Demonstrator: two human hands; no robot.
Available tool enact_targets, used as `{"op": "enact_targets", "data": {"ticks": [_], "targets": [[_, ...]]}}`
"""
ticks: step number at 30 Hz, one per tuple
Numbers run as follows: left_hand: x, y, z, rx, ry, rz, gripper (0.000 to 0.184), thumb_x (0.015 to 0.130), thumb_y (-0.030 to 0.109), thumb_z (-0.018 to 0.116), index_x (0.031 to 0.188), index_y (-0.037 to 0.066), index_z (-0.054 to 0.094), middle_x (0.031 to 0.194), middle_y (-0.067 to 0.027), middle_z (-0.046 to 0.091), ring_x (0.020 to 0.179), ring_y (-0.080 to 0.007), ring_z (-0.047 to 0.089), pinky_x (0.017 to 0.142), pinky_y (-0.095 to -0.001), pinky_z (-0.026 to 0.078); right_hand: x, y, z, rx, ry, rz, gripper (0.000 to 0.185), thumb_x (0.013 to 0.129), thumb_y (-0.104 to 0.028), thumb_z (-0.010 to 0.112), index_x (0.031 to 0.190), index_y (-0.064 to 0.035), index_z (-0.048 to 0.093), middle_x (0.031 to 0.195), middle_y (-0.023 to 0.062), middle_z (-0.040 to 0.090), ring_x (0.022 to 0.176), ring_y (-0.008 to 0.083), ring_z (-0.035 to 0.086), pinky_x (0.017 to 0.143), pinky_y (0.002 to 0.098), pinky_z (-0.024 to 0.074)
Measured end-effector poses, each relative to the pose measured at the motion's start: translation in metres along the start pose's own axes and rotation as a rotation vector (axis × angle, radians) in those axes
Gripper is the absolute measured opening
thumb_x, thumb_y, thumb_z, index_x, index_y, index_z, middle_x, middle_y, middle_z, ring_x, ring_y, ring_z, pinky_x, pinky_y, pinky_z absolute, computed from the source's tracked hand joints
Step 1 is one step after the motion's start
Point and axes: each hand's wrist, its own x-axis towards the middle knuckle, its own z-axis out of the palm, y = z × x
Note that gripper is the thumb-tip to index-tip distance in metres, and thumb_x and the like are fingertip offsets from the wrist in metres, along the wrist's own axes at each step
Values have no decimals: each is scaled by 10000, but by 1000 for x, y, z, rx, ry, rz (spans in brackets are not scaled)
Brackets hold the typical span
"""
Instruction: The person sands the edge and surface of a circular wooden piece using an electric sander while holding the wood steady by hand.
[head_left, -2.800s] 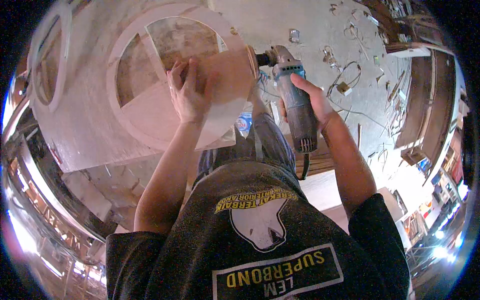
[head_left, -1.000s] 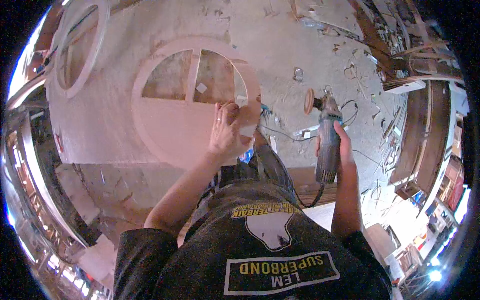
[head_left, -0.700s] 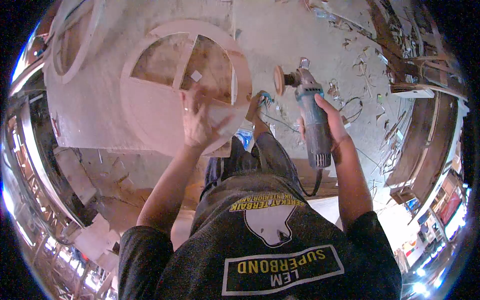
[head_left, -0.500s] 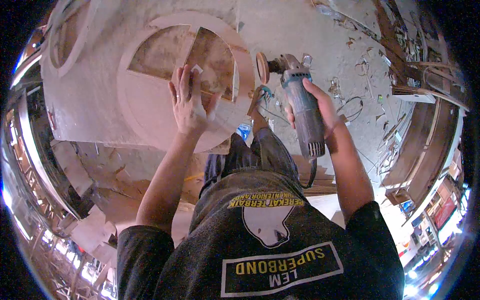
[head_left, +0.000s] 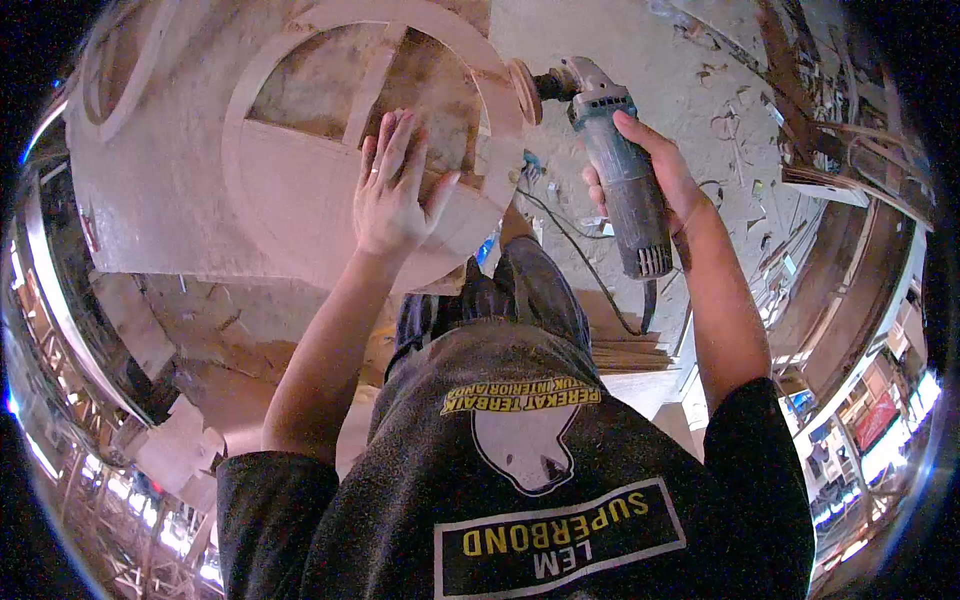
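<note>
My left hand [head_left: 395, 205] lies flat with fingers stretched out on a round, dusty wooden frame [head_left: 262, 182], near the inner end of its crossbars. Openings between the bars show a brown surface below. My right hand [head_left: 665, 172] is wrapped round the body of a teal-and-black angle grinder [head_left: 622, 165]. A round sanding disc [head_left: 525, 92] on the grinder's head stands on edge against or very close to the frame's right outer rim; I cannot tell if they touch. The grinder's cord [head_left: 570, 235] trails from its rear end.
Beneath the frame is a pale board [head_left: 150, 235]. Another ring-shaped piece [head_left: 128, 105] lies at the upper left. Scraps and debris [head_left: 735, 130] litter the floor on the right, with wooden boards [head_left: 850, 270] beyond. My legs [head_left: 545, 280] are close to the frame.
The grinder has moved up, bringing its disc to the frame's right rim. The frame and my left hand appear slightly higher in view, the hand still flat on it.
</note>
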Motion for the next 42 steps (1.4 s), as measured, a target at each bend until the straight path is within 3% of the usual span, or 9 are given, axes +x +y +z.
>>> {"op": "enact_targets", "data": {"ticks": [12,21,32,37,42], "targets": [[1,-2,3,-52,52,20,596,943,412,743,1371,8,656,1660,-141,415,1554,-347,362,1245,-527,315,-14,54,7,144,-9,-15,643,969,-624,633,1213,-29,615,842,139,699,640,247,699,605,400,599],[0,-2,1,-66,35,33,591,969,431,713,1375,6,651,1652,-156,420,1570,-352,323,1262,-539,277,-29,108,13,190,5,-88,648,969,-632,625,1236,-42,603,830,137,697,629,242,696,586,372,581],[-2,-7,5,3,-16,45,637,969,453,701,1435,27,616,1678,-126,373,1578,-329,302,1268,-532,265,-44,169,20,315,83,3,678,957,-658,625,1271,-58,616,877,144,724,674,254,722,594,392,587],[-3,-10,8,2,-14,29,637,976,446,695,1436,13,610,1677,-130,375,1576,-320,310,1271,-524,262,-42,162,5,350,42,23,676,963,-660,611,1257,-52,617,881,160,724,673,261,724,596,400,585],[-1,-2,3,-18,15,3,641,959,440,715,1407,-9,621,1646,-151,428,1552,-331,359,1265,-519,276,-28,102,-10,220,-53,-101,682,983,-669,576,1201,-24,606,814,153,694,632,262,705,591,405,577]]}}
